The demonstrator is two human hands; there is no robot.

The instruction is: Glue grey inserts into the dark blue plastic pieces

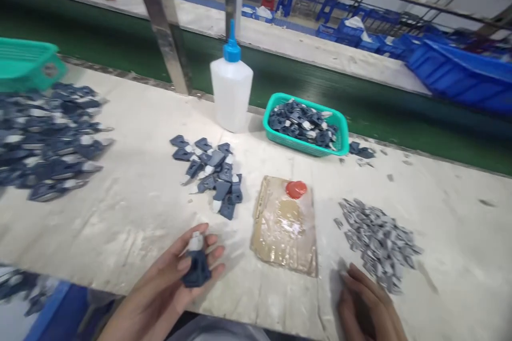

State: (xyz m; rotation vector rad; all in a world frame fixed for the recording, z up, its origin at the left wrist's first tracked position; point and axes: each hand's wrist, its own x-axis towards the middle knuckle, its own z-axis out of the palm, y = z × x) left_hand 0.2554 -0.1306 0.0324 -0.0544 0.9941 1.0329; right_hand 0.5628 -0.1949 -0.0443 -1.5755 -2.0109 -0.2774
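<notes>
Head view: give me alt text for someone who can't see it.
The left hand holds a dark blue plastic part over a white worktable; the right hand rests by a grey parts pile. Beyond sit a glue bottle and a teal basket.

right hand cut off below, left parts pile blurred

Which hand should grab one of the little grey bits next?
Probably the right hand: it is free and rests beside the grey pile, while the left hand already holds a dark blue part.
</notes>
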